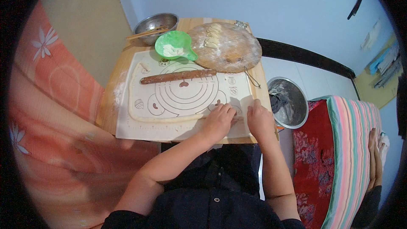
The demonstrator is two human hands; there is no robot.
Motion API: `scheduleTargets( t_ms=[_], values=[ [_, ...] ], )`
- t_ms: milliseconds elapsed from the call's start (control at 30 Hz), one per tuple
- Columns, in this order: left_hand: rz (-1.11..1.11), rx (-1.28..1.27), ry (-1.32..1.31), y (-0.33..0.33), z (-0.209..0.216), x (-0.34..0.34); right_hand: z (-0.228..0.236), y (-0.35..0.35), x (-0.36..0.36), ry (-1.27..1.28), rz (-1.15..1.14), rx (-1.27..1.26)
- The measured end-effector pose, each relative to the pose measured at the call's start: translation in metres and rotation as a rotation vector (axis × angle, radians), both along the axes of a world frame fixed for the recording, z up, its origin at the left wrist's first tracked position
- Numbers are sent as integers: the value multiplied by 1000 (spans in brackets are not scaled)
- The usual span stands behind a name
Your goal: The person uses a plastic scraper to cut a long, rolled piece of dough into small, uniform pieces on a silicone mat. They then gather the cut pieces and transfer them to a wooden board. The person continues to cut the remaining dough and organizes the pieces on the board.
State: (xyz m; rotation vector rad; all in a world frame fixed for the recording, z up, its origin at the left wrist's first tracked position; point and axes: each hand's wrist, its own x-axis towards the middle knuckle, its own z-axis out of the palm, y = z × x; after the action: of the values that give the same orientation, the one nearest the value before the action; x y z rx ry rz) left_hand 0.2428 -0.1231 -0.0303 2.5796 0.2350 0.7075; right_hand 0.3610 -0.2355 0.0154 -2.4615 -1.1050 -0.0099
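A long thin dough rope (169, 119) bends down the left side of the printed white baking mat (146, 130) and runs along its near edge. My left hand (218, 122) is closed over the rope's right part, fingers curled around it. Just to the right, my right hand (259, 121) is closed above the mat's right edge, thumb side up; whatever its fingers hold is hidden. A brown wooden rolling pin (178, 76) lies across the mat beyond both hands.
On the wooden table (111, 101), a green scoop with flour (174, 42) stands near a steel bowl (154, 38) with chopsticks (146, 33). Pale dough pieces (213, 36) rest on a floured round board (237, 53). Right of the table sits a floury metal basin (292, 106).
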Motion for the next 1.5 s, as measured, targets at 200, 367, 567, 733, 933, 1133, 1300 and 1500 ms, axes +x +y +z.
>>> scheduleTargets(
  t_ms=[200, 367, 567, 733, 933, 1133, 1300, 1500],
  values=[
    [34, -18, -18, -6, -11, 3, -2, 10, 3, -32, 8, 6],
    [38, -8, 30, -5, -9, -2, -12, 3, 5, -35, 53, 14],
    [37, 22, -68, 1, -10, 9, 5, -6, 10, -73, 47, 149],
    [66, -88, -64, 0, -8, 0, 6, -11, 6, -66, 130, 162],
    [43, -125, -68, 6, -10, -4, 4, -8, 3, -89, 191, 149],
    [50, -115, -100, 5, -12, -3, 2, -3, 4, -55, 191, 54],
    [53, -98, -84, 6, -14, -3, -5, 18, 1, -16, 141, -9],
    [105, -103, -82, 6, -10, -6, -19, 29, 21, -70, 91, 85]
  ],
)
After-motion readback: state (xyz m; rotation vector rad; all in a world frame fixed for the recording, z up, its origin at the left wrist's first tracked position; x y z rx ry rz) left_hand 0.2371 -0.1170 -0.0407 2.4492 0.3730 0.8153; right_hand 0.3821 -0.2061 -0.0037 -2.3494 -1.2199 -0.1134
